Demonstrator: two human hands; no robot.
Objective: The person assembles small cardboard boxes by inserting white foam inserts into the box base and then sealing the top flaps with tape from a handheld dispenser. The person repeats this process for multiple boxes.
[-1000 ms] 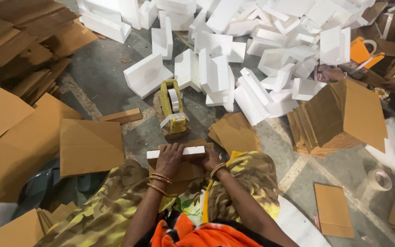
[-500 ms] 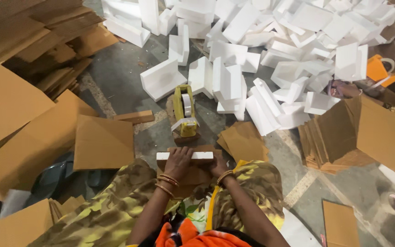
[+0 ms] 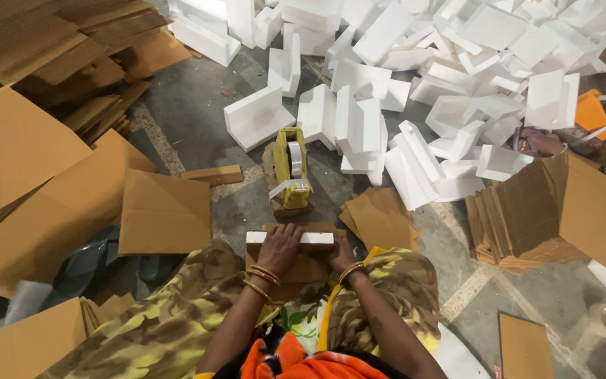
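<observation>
Long white foam block at six o'clock from the yellow tape dispenser, resting on brown cardboard. Left hand clasped over its middle; right hand gripping the end. Probably light, stiff, crumbly; best held broadly, gently.

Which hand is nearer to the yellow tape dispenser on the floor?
Left. The left hand lies on the white foam strip, directly below the yellow tape dispenser. The right hand sits lower, at the strip's right end.

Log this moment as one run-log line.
left hand: on foam block | right hand: on block's right end | block: on cardboard in lap | tape dispenser: floor ahead
</observation>
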